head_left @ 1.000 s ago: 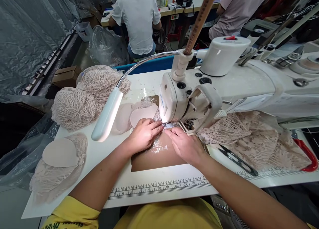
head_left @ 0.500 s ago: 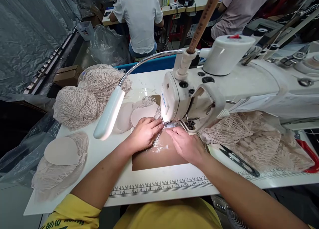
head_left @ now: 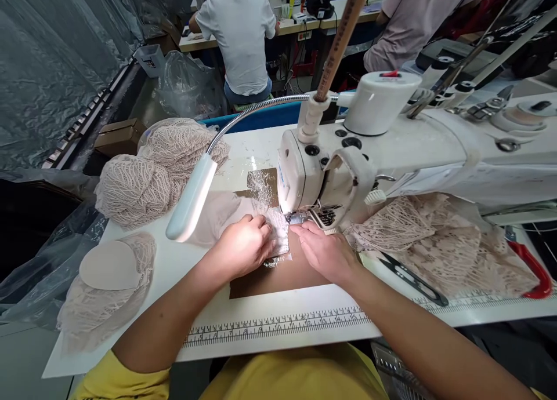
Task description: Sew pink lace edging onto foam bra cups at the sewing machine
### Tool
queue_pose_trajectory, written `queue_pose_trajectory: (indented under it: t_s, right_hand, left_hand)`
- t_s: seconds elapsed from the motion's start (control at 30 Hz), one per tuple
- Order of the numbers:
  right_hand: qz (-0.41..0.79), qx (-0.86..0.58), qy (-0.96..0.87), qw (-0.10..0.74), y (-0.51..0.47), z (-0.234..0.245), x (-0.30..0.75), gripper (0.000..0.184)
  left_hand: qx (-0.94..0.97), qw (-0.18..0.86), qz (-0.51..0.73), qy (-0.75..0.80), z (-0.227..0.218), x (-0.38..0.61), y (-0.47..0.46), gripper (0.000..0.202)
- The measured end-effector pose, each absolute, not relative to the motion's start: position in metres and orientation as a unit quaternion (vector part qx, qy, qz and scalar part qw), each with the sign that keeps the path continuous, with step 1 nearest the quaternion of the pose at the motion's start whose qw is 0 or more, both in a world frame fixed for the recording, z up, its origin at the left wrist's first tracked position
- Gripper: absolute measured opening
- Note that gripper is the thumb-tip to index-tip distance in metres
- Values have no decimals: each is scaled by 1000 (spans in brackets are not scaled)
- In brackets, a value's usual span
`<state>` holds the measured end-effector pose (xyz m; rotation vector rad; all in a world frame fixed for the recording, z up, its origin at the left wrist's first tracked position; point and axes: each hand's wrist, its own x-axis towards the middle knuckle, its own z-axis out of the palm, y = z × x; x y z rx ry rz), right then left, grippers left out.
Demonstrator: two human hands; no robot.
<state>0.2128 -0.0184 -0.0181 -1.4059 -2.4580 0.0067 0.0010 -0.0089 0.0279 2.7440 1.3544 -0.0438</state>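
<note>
My left hand (head_left: 244, 246) is closed on a piece of pale lace fabric (head_left: 278, 232), its fingers curled over the cloth left of the needle. The fabric trails leftward beneath the lamp, with a sheer part (head_left: 213, 211) on the table. My right hand (head_left: 326, 250) is closed too, fingertips pressed together beside the presser foot (head_left: 298, 218); whatever they hold is hidden. Above both hands stands the head of a white sewing machine (head_left: 300, 168). A brown sheet (head_left: 270, 283) covers the bed under the hands.
A lit gooseneck lamp (head_left: 191, 200) hangs left of the needle. Lace bundles (head_left: 134, 185) and a lace piece with a smooth cup (head_left: 108, 265) lie left. Thread snips (head_left: 413, 278), more lace (head_left: 461, 243) and a red handle (head_left: 533, 269) lie right. Two people (head_left: 239, 35) sit beyond.
My left hand has shifted slightly left and down from the presser foot. The fabric now lies flatter beside the needle, its cup shape no longer showing. My right hand stays nearly in place.
</note>
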Motion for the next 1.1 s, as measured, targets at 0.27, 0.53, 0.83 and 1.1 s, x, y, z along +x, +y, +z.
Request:
queue_pose_trajectory:
  t_s: [0.27, 0.53, 0.83, 1.1]
  right_hand:
    - [0, -478, -861, 174, -17, -18, 214, 35]
    - [3, -465, -872, 156, -18, -14, 212, 30]
    - [13, -471, -871, 141, -18, -13, 211, 32]
    - [32, -471, -865, 171, -18, -15, 212, 34]
  left_hand:
    - [923, 76, 77, 370, 15, 8, -11, 29]
    - [928, 46, 61, 364, 7, 10, -16, 40]
    - [925, 40, 41, 375, 9, 7, -7, 46]
    - [936, 103, 21, 335, 27, -5, -25, 46]
